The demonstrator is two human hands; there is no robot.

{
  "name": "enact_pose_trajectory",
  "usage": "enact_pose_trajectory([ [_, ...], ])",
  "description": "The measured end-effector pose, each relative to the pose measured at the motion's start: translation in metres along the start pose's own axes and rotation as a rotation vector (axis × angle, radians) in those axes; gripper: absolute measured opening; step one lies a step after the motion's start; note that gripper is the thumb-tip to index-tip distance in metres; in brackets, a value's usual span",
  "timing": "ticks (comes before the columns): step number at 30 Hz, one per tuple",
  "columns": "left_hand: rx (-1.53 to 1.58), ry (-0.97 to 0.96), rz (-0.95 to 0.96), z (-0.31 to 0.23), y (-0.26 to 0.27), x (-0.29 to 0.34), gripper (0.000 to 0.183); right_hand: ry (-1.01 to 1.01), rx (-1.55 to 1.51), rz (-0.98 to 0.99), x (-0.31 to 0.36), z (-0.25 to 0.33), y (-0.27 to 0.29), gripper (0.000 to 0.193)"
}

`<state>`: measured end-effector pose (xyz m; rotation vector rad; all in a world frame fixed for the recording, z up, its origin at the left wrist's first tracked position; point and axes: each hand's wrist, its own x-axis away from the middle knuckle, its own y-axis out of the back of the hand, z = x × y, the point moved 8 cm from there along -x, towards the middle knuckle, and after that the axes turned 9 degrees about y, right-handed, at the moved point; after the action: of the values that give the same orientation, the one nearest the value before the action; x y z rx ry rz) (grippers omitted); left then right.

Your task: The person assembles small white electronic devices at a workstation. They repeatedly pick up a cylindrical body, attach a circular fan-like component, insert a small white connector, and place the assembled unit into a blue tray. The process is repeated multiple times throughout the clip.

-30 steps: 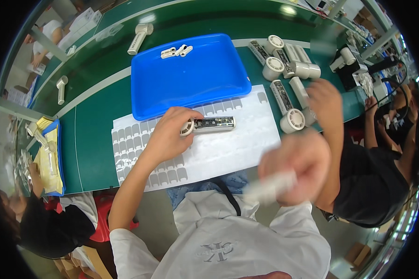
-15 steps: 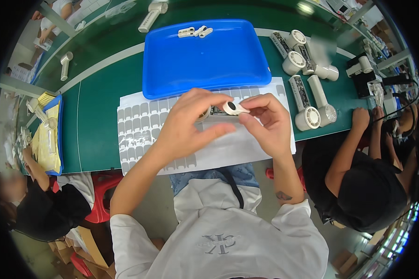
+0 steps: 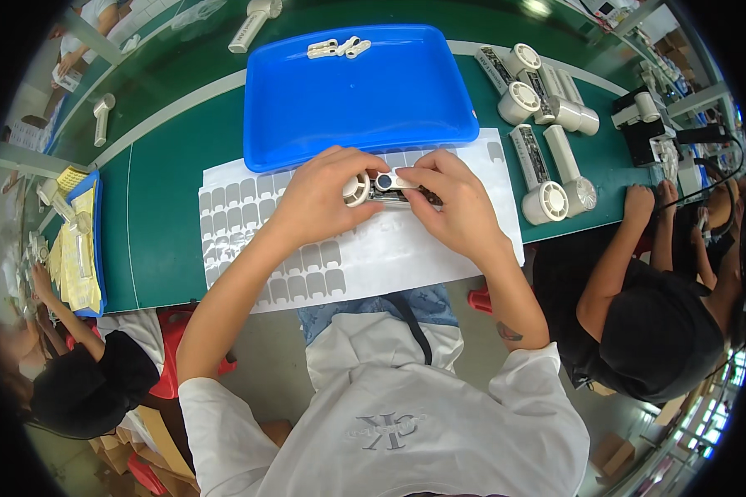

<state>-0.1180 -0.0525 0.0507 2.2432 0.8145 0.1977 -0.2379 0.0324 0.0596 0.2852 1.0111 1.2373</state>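
Over the white sheet of grey stickers [image 3: 356, 286], my left hand [image 3: 313, 197] is closed around the round white head of a small handheld fan [image 3: 356, 190]. The fan lies sideways, and its handle shows an exposed circuit inside. My right hand [image 3: 460, 199] pinches a small white cover piece [image 3: 399, 181] with a dark oval at one end. That piece is held against the fan's open handle, close to the head. The fingers of my right hand hide the far end of the handle.
A blue tray [image 3: 352, 116] with several small white pieces [image 3: 337, 48] stands beyond the sheet. To the right lie several handheld fans [image 3: 545, 201], some with open handles. Black equipment [image 3: 638, 124] sits farther right. Co-workers [image 3: 659, 335] are seated on both sides.
My right hand has brought the white cover piece down onto the fan's handle. My left hand has closed in around the fan head. The view has shifted slightly.
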Motion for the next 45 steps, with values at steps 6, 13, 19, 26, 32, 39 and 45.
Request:
enact_pose_trajectory([
  [6,-0.005,-0.042,-0.042,0.000,-0.002,0.001,0.037,-0.032,-0.020,0.060,0.000,0.000,-0.001,0.024],
  [13,-0.006,-0.054,-0.067,0.002,-0.001,0.005,0.036,-0.021,0.023,0.024,0.002,0.006,-0.006,0.023],
  [19,-0.013,-0.152,-0.102,-0.002,-0.005,0.005,0.033,0.047,0.256,-0.028,0.007,0.021,-0.006,0.016],
  [26,-0.084,-0.188,-0.117,-0.002,-0.006,0.011,0.038,0.077,0.482,0.138,0.005,0.035,-0.025,0.014],
  [32,-0.307,-0.302,-0.356,-0.025,-0.016,0.039,0.038,0.091,-0.046,0.150,0.011,-0.003,-0.007,0.023],
  [39,-0.317,-0.005,-0.025,-0.021,-0.032,0.040,0.051,0.221,-0.199,0.297,0.033,0.001,-0.037,0.050],
  [45,-0.319,-0.057,-0.179,-0.024,-0.032,0.042,0.035,0.218,-0.095,0.135,0.045,0.001,-0.036,0.050],
])
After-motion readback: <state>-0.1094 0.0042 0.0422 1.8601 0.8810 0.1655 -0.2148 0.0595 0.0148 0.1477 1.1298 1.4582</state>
